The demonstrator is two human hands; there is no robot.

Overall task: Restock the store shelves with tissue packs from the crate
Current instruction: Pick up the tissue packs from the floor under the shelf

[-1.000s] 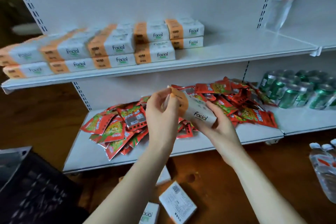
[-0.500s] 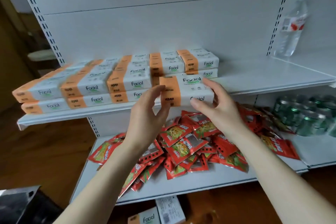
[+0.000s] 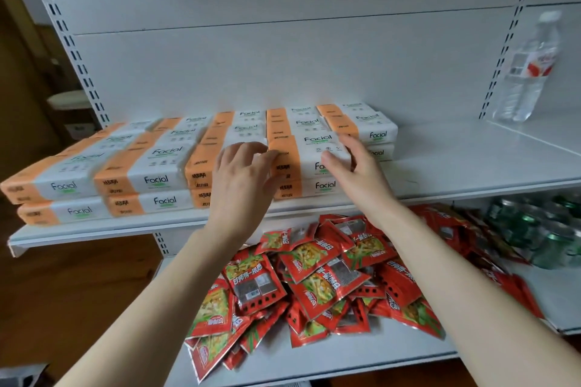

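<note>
A white and orange "Facial" tissue pack (image 3: 306, 151) lies on top of another pack at the front of the upper shelf (image 3: 456, 163). My left hand (image 3: 243, 173) holds its orange left end with curled fingers. At the white right end, my right hand (image 3: 355, 166) grips it. Rows of stacked tissue packs (image 3: 147, 173) fill the shelf to the left and behind. The crate is out of view except perhaps a dark corner at the bottom left.
A water bottle (image 3: 528, 72) stands at the back right of the upper shelf, with bare shelf between it and the packs. Red snack packets (image 3: 314, 280) are heaped on the lower shelf (image 3: 345, 358). Green cans (image 3: 540, 229) lie to their right.
Both hands lifted the tissue pack from in front of the lower shelf up to the upper shelf and set it on the front stack. The view tilted upward.
</note>
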